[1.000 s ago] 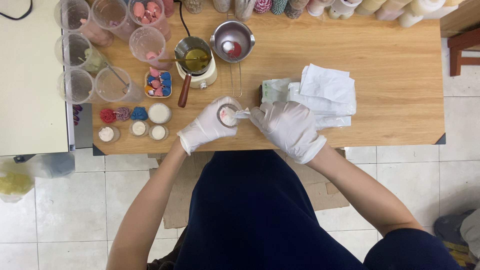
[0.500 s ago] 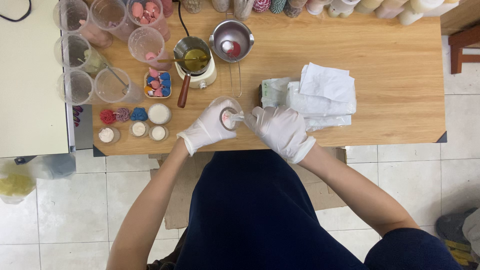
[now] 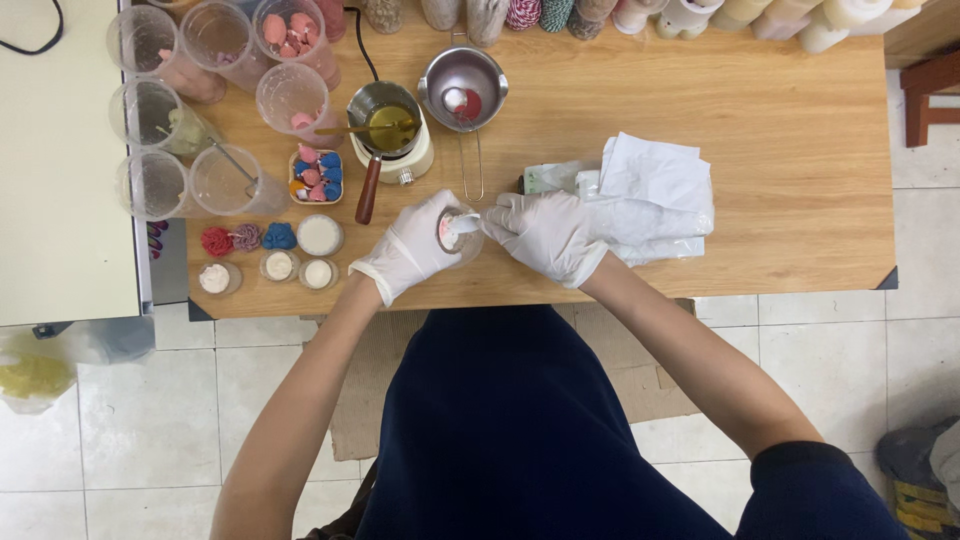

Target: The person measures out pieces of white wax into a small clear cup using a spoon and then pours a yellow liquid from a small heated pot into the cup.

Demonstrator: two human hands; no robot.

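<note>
We hold the little cup (image 3: 458,232) tight in our left hand (image 3: 412,245) and wipe inside slowly with the tissue (image 3: 468,224) pinched in our right hand (image 3: 545,235).

**Small candle-making craft workshop**

Shown by a light wooden worktable (image 3: 780,130) on white floor tiles (image 3: 850,360), crowded with clear plastic measuring cups (image 3: 150,110), a steel melting pot on a small white heater (image 3: 385,125), little round white wax candles (image 3: 300,255) and striped twine spools (image 3: 535,12).
</note>
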